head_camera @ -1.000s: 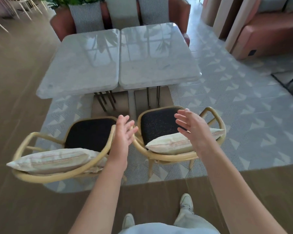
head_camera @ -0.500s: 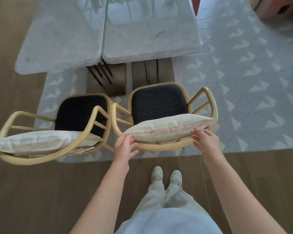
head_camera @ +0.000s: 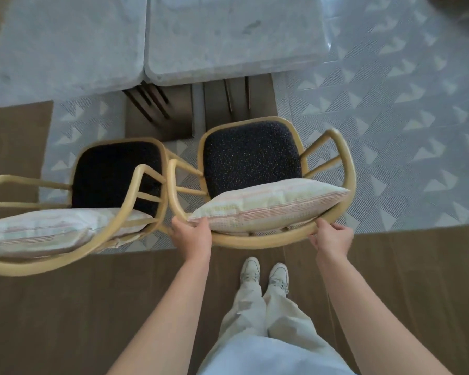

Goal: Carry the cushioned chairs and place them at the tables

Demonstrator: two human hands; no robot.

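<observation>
- The right-hand chair (head_camera: 257,185) stands on the patterned rug (head_camera: 390,131) facing the marble counter (head_camera: 233,36), its dark seat just short of the counter edge and a striped cushion (head_camera: 268,204) propped against its curved back rail.
- A second ago both hands hung open in the air above the chairs; now the left hand (head_camera: 191,235) curls its grip round the back rail at the cushion's left corner, and the right hand (head_camera: 332,238) wraps the rail at the cushion's other end.
- Judged from that, the chair is about to be nudged or lifted closer in under the counter.
- Left of the left grip, a second chair (head_camera: 73,201) with its own cushion sits nearly touching, at the neighbouring counter slab (head_camera: 65,50).
- Below the grips, the person's shoes (head_camera: 264,274) stand on the wood floor.
</observation>
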